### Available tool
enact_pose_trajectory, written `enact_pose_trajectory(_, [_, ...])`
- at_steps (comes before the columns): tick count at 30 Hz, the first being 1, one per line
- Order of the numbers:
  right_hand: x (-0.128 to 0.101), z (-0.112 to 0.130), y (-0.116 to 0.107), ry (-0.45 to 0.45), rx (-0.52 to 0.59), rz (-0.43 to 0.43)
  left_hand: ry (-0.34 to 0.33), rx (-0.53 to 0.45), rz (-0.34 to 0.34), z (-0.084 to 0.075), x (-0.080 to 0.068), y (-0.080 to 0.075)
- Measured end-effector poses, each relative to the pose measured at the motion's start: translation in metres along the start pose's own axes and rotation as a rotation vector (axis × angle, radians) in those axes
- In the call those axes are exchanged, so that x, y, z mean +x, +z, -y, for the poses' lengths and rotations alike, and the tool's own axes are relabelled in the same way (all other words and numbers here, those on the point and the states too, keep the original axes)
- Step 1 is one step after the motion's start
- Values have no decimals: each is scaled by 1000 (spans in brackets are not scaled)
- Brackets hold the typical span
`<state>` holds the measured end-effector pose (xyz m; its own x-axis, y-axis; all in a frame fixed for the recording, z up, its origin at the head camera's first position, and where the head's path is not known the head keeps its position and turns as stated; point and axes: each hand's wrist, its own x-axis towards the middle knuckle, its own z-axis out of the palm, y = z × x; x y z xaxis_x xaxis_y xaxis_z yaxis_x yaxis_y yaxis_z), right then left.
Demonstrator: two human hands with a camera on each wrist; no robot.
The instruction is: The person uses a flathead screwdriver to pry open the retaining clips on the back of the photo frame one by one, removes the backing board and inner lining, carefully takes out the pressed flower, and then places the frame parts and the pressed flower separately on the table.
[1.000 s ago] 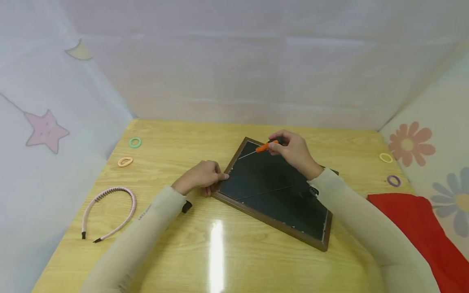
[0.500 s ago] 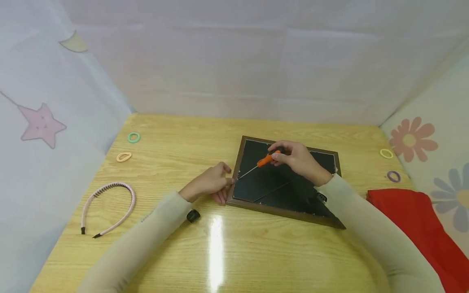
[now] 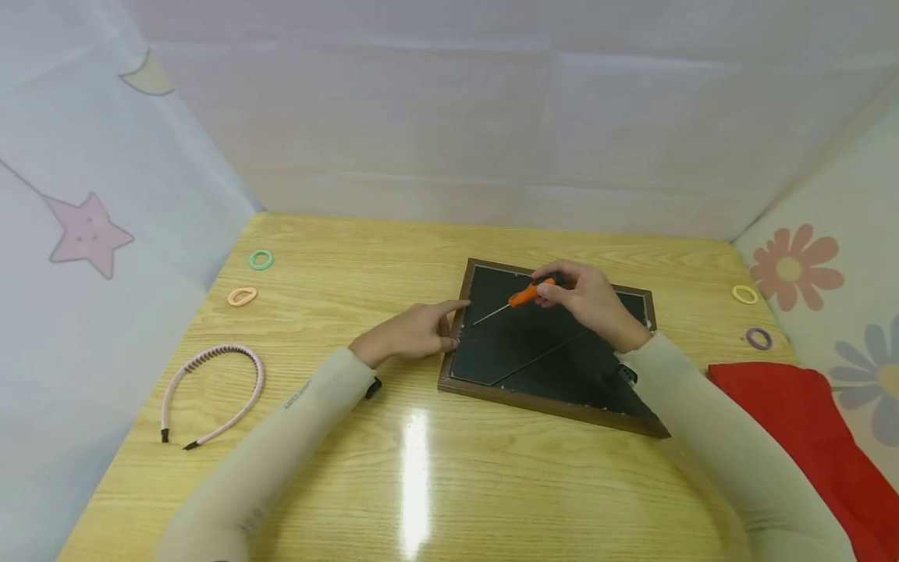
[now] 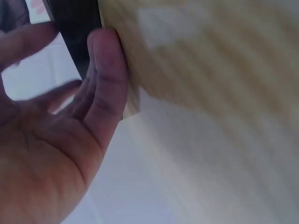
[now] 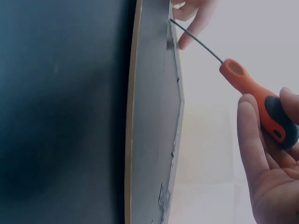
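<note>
A picture frame with a brown border lies back side up on the wooden table, its black backing board crossed by a slanting seam. My left hand rests against the frame's left edge, index finger and thumb spread along it. In the left wrist view, its straight fingers touch the frame's side. My right hand holds a screwdriver with an orange and black handle. The thin shaft points down and left at the backing board. Whether its tip touches the board I cannot tell.
A pink headband lies at the left, below a green ring and an orange band. At the right are a yellow ring, a purple ring and red cloth. A pale curtain stands behind the table.
The frame has turned and moved slightly right. My left index finger now extends onto its edge. The screwdriver tip went down along the left side, then moved slightly up and right.
</note>
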<state>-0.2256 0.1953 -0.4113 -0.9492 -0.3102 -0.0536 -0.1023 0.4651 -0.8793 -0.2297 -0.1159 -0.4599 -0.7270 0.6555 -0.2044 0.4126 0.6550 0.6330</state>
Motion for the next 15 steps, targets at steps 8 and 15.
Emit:
enact_pose_trajectory(8, [-12, -5, -4, -4, 128, -38, 42, 205, 16, -1, 0, 0])
enact_pose_trajectory(15, [-37, 5, 3, -20, 93, 11, 59, 301, -39, -1, -10, 6])
